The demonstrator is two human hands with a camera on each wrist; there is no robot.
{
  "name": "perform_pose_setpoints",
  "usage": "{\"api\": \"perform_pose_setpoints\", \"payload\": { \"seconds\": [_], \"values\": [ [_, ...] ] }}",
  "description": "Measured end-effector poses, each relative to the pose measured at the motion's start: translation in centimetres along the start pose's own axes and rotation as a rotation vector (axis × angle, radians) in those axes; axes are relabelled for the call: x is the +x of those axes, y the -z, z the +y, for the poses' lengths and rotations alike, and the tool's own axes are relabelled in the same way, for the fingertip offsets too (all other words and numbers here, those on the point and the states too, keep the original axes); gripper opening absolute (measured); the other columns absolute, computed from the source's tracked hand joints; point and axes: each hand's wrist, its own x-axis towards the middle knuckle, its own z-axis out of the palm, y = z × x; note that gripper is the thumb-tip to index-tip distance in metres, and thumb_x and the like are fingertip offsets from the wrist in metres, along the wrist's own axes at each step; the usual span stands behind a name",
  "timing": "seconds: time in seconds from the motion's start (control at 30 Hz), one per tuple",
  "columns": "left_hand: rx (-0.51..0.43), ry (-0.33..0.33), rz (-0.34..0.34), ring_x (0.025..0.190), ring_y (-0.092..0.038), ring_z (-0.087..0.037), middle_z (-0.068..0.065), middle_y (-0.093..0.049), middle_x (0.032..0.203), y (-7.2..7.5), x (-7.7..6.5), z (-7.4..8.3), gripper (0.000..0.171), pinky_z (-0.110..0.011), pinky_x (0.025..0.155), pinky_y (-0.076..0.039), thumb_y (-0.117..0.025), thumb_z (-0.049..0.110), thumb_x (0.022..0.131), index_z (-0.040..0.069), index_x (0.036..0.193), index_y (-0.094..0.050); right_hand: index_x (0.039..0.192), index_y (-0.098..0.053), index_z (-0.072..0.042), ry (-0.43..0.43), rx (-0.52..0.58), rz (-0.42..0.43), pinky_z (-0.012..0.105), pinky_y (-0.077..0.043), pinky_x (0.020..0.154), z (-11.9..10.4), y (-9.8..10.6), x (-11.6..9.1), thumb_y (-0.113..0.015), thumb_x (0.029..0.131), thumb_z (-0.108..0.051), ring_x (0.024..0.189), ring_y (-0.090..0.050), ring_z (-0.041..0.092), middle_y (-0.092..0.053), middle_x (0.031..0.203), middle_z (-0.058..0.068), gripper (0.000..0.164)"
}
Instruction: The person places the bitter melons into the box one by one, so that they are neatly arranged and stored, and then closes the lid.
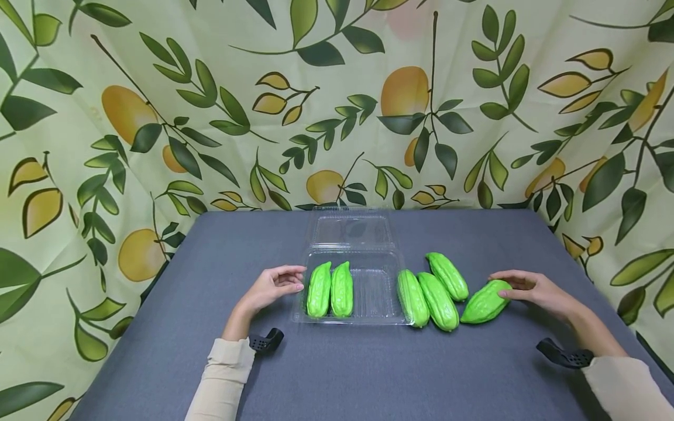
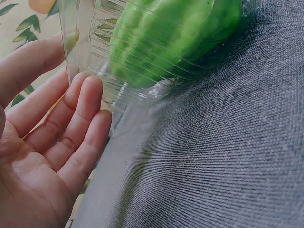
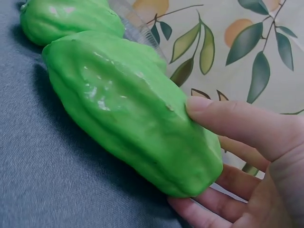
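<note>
In the head view my right hand (image 1: 532, 289) grips the rounded end of a light-green ridged bitter melon (image 1: 484, 302). The right wrist view shows the thumb on its side and the other fingers below its end. My left hand (image 1: 274, 285) is at the left wall of a clear plastic clamshell box (image 1: 376, 292), fingers loosely extended, the tips at the rim. Two bitter melons (image 1: 319, 292) lie side by side in the box's left part. Through the clear wall, one bitter melon (image 2: 175, 38) shows in the left wrist view.
Several bitter melons (image 1: 438, 301) lie right of the box, the nearest one against its right rim. The box's clear lid (image 1: 350, 229) is folded back toward the leaf-patterned curtain (image 1: 337, 117). Grey cloth (image 1: 358, 374) covers the table.
</note>
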Motion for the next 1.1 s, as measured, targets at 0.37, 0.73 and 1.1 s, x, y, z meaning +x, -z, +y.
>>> {"api": "perform_pose_setpoints", "payload": {
  "seconds": [0.37,0.73,1.1],
  "values": [
    [0.004,-0.002,0.002,0.088,-0.062,0.003,-0.035,-0.057,0.115,-0.03,0.01,0.09,0.046,-0.012,0.078,-0.053,-0.068,0.006,0.088,-0.01,0.129,-0.054,0.133,-0.047,0.008,0.207,0.105,-0.166,0.009,-0.046,0.079,0.1,-0.18,-0.68,-0.065,0.086,0.003,0.104,-0.054,-0.014,-0.057,0.121,-0.031,0.05],
    [0.006,-0.001,-0.001,0.088,-0.062,0.003,-0.036,-0.057,0.116,0.02,-0.05,0.11,0.047,-0.012,0.079,-0.053,-0.068,0.007,0.088,-0.01,0.129,-0.054,0.127,-0.056,0.002,0.236,0.123,-0.234,0.015,-0.048,0.073,0.31,-0.29,-0.54,-0.065,0.086,0.004,0.094,-0.057,-0.009,-0.061,0.113,-0.029,0.043],
    [0.009,0.009,0.005,0.089,-0.062,0.003,-0.035,-0.058,0.116,-0.01,-0.07,0.18,0.047,-0.013,0.08,-0.053,-0.069,0.008,0.088,-0.009,0.129,-0.054,0.114,-0.062,-0.008,0.239,0.098,-0.173,0.015,-0.045,0.071,0.45,-0.34,-0.71,-0.067,0.084,0.004,0.089,-0.057,-0.007,-0.062,0.105,-0.027,0.033]
  ]
}}
